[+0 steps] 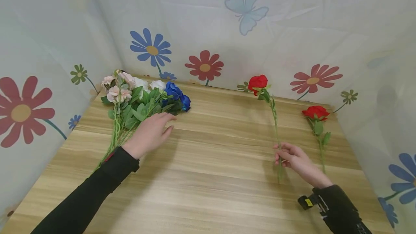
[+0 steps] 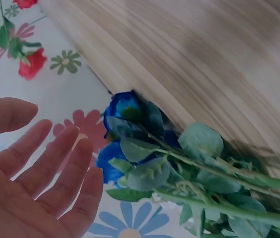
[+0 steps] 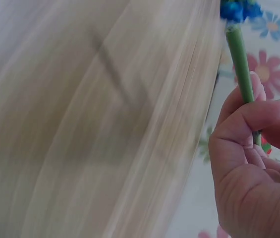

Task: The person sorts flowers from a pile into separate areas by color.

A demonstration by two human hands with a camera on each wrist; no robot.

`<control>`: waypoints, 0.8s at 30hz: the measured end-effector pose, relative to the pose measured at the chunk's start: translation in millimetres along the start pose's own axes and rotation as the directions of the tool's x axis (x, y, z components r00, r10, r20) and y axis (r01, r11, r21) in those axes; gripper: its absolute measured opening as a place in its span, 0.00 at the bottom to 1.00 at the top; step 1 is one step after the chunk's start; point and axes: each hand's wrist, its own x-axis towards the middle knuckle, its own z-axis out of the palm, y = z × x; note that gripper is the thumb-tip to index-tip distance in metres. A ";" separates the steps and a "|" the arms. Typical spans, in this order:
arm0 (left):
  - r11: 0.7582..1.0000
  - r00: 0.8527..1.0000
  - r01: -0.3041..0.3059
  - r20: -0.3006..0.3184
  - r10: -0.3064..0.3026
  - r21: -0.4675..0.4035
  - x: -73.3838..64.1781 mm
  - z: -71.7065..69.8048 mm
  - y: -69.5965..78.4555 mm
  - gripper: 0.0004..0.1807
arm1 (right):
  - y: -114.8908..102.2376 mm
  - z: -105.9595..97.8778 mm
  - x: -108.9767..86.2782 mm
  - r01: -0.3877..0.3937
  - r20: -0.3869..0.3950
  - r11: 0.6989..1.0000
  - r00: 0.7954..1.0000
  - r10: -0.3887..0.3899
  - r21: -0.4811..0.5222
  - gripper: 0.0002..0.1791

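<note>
My right hand [image 1: 294, 158] pinches the green stem of a red rose [image 1: 258, 83] between thumb and fingers, its bloom pointing to the back of the table. In the right wrist view the cut end of the stem [image 3: 240, 59] sticks out past the fingers. My left hand [image 1: 151, 133] hovers over the flower bunch at the left, fingers extended and holding nothing. In the left wrist view its palm [image 2: 26, 208] shows beside the blue roses [image 2: 125, 111]. Pink roses [image 1: 118, 87] and white roses [image 1: 157, 85] lie in that same bunch, stems toward the front.
A second red rose [image 1: 315, 112] lies on the right side of the wooden table [image 1: 208, 190], near the right forearm. Behind and at both sides hangs a pale curtain [image 1: 195, 10] printed with flowers and a butterfly.
</note>
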 end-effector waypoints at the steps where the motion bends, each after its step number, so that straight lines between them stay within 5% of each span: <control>1: 1.000 1.000 0.005 -0.002 -0.005 0.001 -1.2 -1.8 -1.7 0.17 | 2.3 -6.5 -3.3 -0.009 -0.009 1.000 1.000 0.008 -0.018 0.20; 8: 0.999 0.999 0.036 -0.004 -0.036 0.017 -8.3 -11.1 -11.5 0.16 | 17.4 -44.0 -25.8 -0.038 -0.088 0.981 0.996 0.022 -0.189 0.20; 24: 0.998 0.998 0.054 -0.039 -0.053 0.023 -17.0 -13.5 -28.2 0.16 | 45.4 -85.4 -56.0 -0.159 -0.173 0.857 0.981 0.084 -0.490 0.20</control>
